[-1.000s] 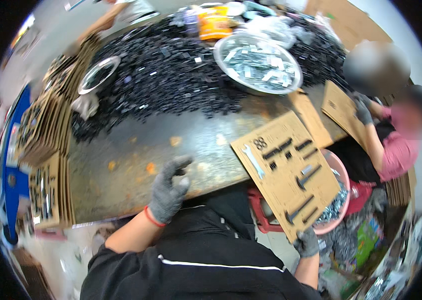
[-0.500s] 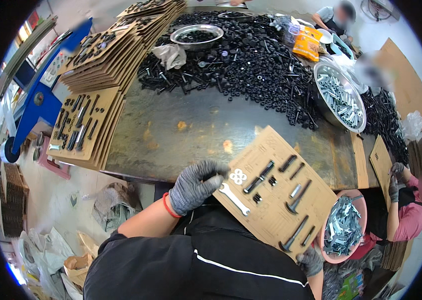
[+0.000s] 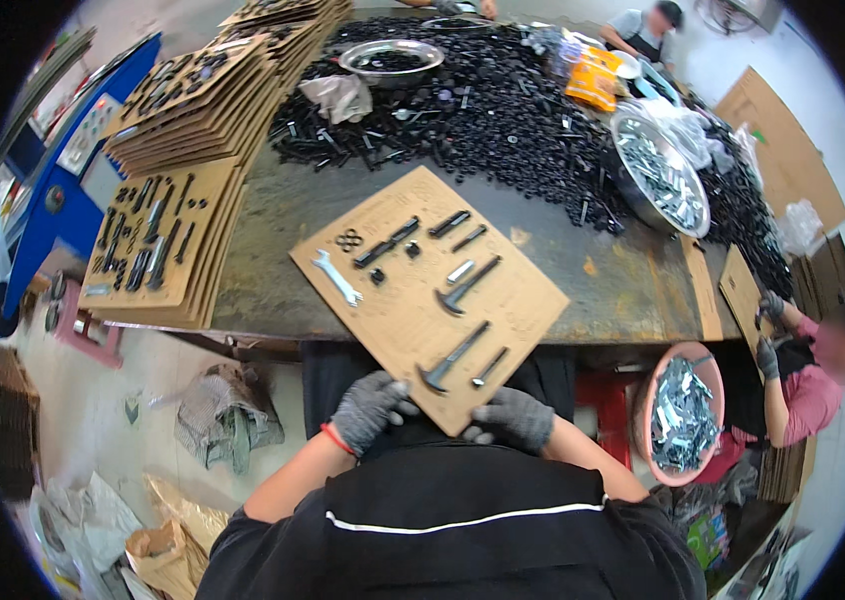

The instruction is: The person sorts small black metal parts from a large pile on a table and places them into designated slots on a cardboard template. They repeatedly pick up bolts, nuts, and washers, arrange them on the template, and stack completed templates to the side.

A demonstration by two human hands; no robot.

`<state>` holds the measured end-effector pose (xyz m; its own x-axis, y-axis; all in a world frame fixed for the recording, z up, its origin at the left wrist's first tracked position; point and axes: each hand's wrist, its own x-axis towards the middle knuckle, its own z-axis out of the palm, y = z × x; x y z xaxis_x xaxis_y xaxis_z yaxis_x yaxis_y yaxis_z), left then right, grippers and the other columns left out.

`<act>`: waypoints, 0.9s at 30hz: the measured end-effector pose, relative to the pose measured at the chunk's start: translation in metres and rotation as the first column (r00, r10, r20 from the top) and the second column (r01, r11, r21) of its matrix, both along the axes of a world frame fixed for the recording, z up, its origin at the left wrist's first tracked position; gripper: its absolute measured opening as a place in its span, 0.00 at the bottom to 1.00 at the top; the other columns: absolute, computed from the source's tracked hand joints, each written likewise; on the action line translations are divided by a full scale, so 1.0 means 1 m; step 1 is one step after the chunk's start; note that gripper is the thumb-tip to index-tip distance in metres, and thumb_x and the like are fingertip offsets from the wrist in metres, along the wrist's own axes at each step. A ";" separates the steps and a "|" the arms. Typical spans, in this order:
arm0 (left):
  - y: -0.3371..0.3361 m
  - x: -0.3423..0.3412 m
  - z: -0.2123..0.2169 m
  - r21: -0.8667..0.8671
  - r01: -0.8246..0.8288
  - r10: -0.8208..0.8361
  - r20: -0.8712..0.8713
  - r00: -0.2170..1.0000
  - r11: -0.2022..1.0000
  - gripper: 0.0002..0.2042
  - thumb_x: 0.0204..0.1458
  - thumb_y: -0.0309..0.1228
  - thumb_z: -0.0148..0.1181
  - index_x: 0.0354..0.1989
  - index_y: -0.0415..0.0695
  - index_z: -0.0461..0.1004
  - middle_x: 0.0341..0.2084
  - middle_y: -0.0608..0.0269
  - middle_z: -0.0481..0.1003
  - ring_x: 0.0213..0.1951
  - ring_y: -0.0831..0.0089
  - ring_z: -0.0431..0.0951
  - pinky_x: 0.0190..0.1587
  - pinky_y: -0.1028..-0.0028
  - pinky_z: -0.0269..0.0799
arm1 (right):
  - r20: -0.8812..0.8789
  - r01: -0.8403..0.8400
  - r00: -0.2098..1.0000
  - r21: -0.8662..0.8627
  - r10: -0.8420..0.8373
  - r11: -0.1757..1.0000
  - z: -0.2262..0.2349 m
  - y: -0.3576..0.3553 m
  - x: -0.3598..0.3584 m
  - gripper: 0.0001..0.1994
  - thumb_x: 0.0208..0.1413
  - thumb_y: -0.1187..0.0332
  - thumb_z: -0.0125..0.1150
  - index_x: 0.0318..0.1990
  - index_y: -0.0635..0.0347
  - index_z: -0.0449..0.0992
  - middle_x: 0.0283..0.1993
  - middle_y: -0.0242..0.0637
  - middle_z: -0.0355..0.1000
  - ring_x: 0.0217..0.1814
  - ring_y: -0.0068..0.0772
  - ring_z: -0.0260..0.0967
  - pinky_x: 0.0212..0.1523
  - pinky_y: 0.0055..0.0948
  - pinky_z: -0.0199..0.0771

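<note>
A brown cardboard sheet (image 3: 383,310) is tilted cornerwise before me, its far part over the metal table. Across it lie black bolts (image 3: 463,285), short dark rods, small nuts, a cluster of dark rings (image 3: 349,240) and a silver open-ended wrench (image 3: 339,277). My left hand (image 3: 368,410), in a grey glove, is closed at the sheet's near left edge. At the near corner, my right hand (image 3: 515,420), gloved too, grips the right side. Fingers under the cardboard are hidden.
Left stand stacked cardboard sheets (image 3: 173,235) carrying hardware. A heap of black bolts and nuts (image 3: 503,130) covers the table's far part, beside a steel basin (image 3: 700,228). A pink tub (image 3: 643,410) of metal pieces stands right, near a co-worker in a pink sleeve (image 3: 813,400).
The cardboard sheet has moved left and away from me, over the table. My left hand has come to its near edge; my right hand has shifted left. The ring cluster looked white and now looks dark.
</note>
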<state>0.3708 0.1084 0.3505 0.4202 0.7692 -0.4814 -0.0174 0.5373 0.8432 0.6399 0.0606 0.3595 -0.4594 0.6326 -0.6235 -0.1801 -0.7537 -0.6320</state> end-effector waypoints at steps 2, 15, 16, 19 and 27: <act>0.011 -0.021 -0.014 0.039 -0.116 0.114 0.040 0.993 0.993 0.17 0.57 0.38 0.58 0.46 0.36 0.73 0.33 0.60 0.78 0.28 0.78 0.76 0.26 0.84 0.69 | 0.031 -0.180 0.983 0.057 0.178 0.982 -0.001 0.018 -0.017 0.18 0.59 0.66 0.59 0.53 0.65 0.70 0.42 0.40 0.76 0.34 0.26 0.75 0.33 0.23 0.77; 0.081 -0.106 0.015 0.183 -0.114 0.198 -0.544 0.815 0.976 0.10 0.55 0.32 0.59 0.32 0.36 0.77 0.17 0.63 0.75 0.20 0.78 0.72 0.24 0.77 0.68 | 0.735 -0.459 -0.230 0.497 -0.639 0.736 0.046 0.244 0.142 0.20 0.43 0.64 0.65 0.48 0.53 0.75 0.50 0.47 0.72 0.54 0.48 0.69 0.57 0.43 0.68; 0.090 -0.105 0.017 0.193 -0.127 0.219 -0.600 0.770 0.973 0.10 0.55 0.32 0.59 0.31 0.37 0.77 0.16 0.62 0.74 0.20 0.76 0.73 0.25 0.74 0.69 | 0.613 -0.516 -0.332 0.519 -0.717 0.682 0.033 0.261 0.172 0.22 0.44 0.63 0.65 0.50 0.53 0.74 0.55 0.45 0.69 0.57 0.49 0.66 0.58 0.44 0.66; 0.140 -0.073 0.066 0.519 0.053 0.382 -0.690 0.615 0.853 0.10 0.52 0.33 0.61 0.33 0.37 0.77 0.20 0.58 0.75 0.25 0.69 0.76 0.31 0.71 0.72 | 0.802 -0.356 -0.445 0.251 -0.399 0.900 0.041 0.299 0.187 0.20 0.46 0.64 0.62 0.49 0.52 0.74 0.55 0.44 0.68 0.58 0.49 0.65 0.57 0.45 0.66; 0.336 0.101 0.076 0.748 0.531 0.374 -0.661 0.650 0.399 0.19 0.50 0.29 0.59 0.53 0.48 0.71 0.53 0.57 0.70 0.57 0.56 0.67 0.61 0.63 0.64 | 0.558 -0.447 0.001 0.742 -0.830 0.499 0.035 0.310 0.201 0.15 0.43 0.73 0.61 0.42 0.60 0.75 0.42 0.48 0.70 0.44 0.48 0.71 0.46 0.39 0.73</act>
